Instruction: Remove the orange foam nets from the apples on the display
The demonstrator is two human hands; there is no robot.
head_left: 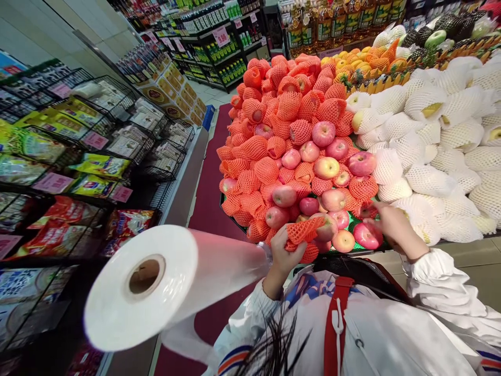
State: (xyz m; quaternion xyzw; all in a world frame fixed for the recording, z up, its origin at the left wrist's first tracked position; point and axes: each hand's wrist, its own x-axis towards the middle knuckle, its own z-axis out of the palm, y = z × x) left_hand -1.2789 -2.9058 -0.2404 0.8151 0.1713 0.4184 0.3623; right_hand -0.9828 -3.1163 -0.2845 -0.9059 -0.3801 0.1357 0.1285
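Note:
My left hand (285,254) is closed around orange-red foam net sleeves (304,233) at the front edge of the apple pile. I cannot tell whether any fruit sits inside them. My right hand (397,225) reaches in at the pile's front right corner, thumb and forefinger apart. Its fingertips are close to a netted apple (364,208) and a bare red apple (367,236); contact is hard to make out. Several bare apples (326,168) lie among others in orange-red nets (270,171).
A big roll of plastic bags (164,250) stands at my left, close to my left arm. White-netted fruit (430,151) is heaped on the right, with yellow fruit (354,65) behind. Wire racks of packaged goods (102,167) line the left side. Bottles (324,28) stand at the back.

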